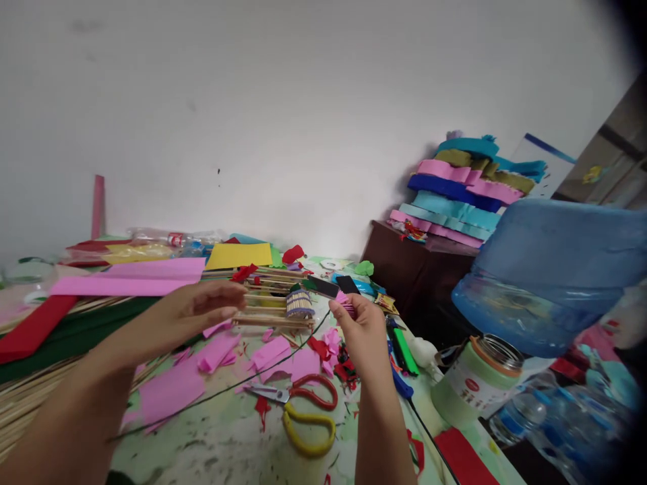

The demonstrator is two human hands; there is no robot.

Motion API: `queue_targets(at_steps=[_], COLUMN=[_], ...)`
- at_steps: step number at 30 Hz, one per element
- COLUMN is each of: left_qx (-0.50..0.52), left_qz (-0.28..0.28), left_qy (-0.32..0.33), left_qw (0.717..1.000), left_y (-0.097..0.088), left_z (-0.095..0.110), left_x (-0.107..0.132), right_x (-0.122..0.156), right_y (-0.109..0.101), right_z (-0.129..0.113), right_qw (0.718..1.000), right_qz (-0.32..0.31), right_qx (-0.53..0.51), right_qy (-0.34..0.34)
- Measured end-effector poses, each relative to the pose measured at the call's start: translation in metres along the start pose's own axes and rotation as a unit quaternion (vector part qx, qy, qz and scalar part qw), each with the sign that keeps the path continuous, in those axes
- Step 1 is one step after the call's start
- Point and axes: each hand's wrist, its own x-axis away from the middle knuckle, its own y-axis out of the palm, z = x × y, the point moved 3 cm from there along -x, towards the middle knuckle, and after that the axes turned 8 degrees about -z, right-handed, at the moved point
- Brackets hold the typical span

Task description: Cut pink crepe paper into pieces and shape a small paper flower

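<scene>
My right hand (362,327) is closed on a pink paper flower (344,302). A long, thin dark green stem (237,384) slants from near that hand down to the lower left. My left hand (209,303) has its fingers stretched out, thumb apart, with nothing visible in it. Just beyond its fingertips lies a frame of thin wooden sticks (275,316), with a small stick-sided drum shape (299,304) on it. Below the stem, scissors (298,404) with one red and one yellow handle lie with blades parted, among pink paper pieces (174,387).
Bundled sticks (38,411) and coloured paper sheets (131,276) cover the left side. A dark phone (323,287) lies behind my right hand. On the right stand a green wide-mouthed flask (475,380), a large blue water bottle (550,269) and a brown cabinet (404,263) stacked with crepe paper (459,192).
</scene>
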Motion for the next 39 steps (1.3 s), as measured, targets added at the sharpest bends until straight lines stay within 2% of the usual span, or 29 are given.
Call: queue_targets(at_steps=[2,4,7,10,13,18,24,32,35,37,39], left_qx=[-0.009,-0.012,-0.024,-0.044,-0.088,-0.138,-0.144,-0.150,-0.071,0.039,0.174], left_qz=[0.033,0.057,0.015,0.009,0.033,0.084,0.100,0.132,0.129,0.092,0.044], left_qy=[-0.014,-0.011,0.024,0.039,0.037,0.047,0.044,0.064,0.072,0.061,0.044], left_qw=[0.999,0.998,0.999,0.998,0.995,0.986,0.984,0.978,0.986,0.993,0.983], left_y=[-0.013,-0.009,0.029,0.071,0.090,0.085,0.080,0.077,0.080,0.085,0.092], left_z=[-0.002,0.002,0.016,0.029,0.034,0.030,0.032,0.048,0.055,0.057,0.058], left_x=[0.006,0.009,0.008,0.002,-0.003,-0.004,0.000,0.010,0.022,0.029,0.034], right_x=[-0.004,-0.007,-0.007,-0.004,-0.001,-0.001,0.002,0.005,0.014,0.022,0.031], right_y=[-0.001,0.002,0.018,0.041,0.058,0.067,0.070,0.067,0.063,0.058,0.051], right_z=[0.008,0.013,0.014,0.012,0.011,0.013,0.008,-0.002,-0.016,-0.027,-0.037], right_qw=[1.000,1.000,0.998,0.993,0.989,0.980,0.966,0.958,0.941,0.933,0.931], right_qz=[-0.001,-0.011,-0.046,-0.095,-0.124,-0.136,-0.147,-0.136,-0.144,-0.143,-0.137], right_qx=[-0.008,-0.025,-0.052,-0.070,-0.078,-0.143,-0.213,-0.251,-0.306,-0.327,-0.330], right_qy=[0.009,0.013,0.013,0.017,-0.001,-0.003,-0.016,-0.019,-0.025,-0.046,-0.074])
